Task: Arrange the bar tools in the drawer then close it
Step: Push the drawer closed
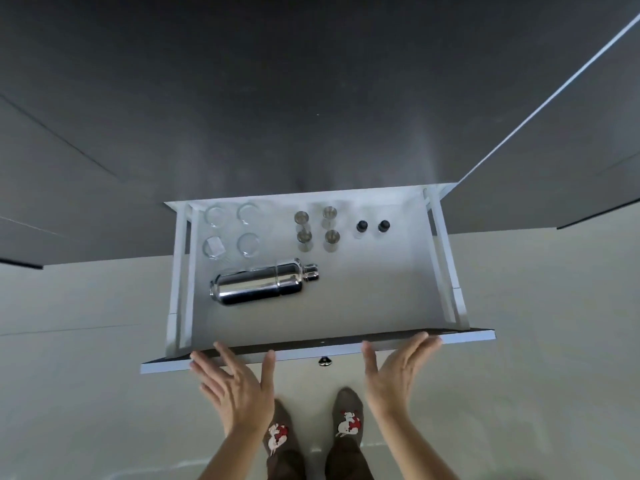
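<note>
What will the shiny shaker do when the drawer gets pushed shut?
The shaker lies on its side on the smooth drawer floor, so it may well roll or slide with a sudden push. Its round, polished metal body probably feels slippery. Nothing wedges it, so it might bump the glasses just behind it.

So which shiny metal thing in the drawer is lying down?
The cocktail shaker. It lies on its side, cap pointing right, in front of the four small metal jiggers, which all stand upright.
</note>
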Available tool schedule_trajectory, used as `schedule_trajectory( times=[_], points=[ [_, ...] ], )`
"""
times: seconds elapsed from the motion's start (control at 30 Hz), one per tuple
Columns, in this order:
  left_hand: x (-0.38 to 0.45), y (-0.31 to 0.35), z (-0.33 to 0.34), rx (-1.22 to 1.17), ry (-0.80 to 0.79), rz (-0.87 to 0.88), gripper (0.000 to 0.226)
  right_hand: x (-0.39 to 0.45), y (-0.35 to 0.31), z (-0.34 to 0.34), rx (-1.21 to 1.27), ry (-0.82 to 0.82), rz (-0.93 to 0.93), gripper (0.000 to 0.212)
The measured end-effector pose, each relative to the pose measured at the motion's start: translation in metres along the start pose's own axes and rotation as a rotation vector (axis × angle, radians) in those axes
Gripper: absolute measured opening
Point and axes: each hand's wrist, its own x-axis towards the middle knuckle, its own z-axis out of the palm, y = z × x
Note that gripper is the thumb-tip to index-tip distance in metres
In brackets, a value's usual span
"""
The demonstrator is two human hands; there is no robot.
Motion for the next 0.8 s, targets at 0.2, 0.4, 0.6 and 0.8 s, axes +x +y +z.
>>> schedule_trajectory(
  times=[0.2,0.4,0.6,0.8],
  points=[
    [0.006,0.008,-0.005,0.040,-0.012,0.003,0.130,0.009,-0.011,0.007,0.058,-0.016,0.011,0.104],
    [0.022,0.024,-0.015,0.018,-0.016,-0.064,0.132,0.027,-0.022,0.012,0.069,-0.011,-0.014,0.105],
    [0.041,0.048,-0.022,-0.141,0.002,-0.144,0.134,0.052,-0.042,0.019,0.090,0.019,-0.017,0.110],
    [0.070,0.072,-0.024,-0.198,0.090,-0.116,0.123,0.078,-0.066,0.026,0.140,0.043,-0.040,0.110]
  ],
)
